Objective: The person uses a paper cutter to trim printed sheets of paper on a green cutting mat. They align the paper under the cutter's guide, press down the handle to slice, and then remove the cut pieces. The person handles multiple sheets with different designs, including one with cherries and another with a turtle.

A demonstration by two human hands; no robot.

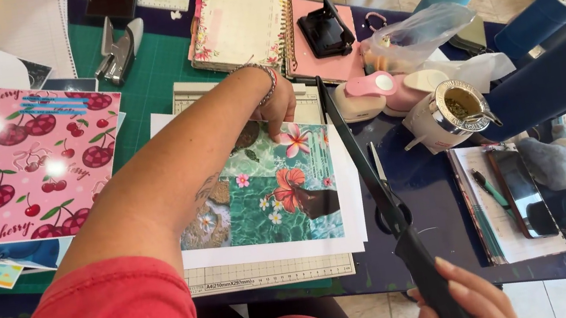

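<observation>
Your paper trimmer (270, 271) carries the floral printed sheet (280, 190) under your left hand (280, 106), whose flat fingers press its top edge; if they ease, the sheet could skew. Your right hand (464, 300) is closed round the raised blade arm (370, 183); keep left fingertips clear.

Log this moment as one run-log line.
left hand: pressing floral printed sheet flat | right hand: gripping raised cutter arm handle | paper trimmer: blade up | sheet: on trimmer bed
</observation>
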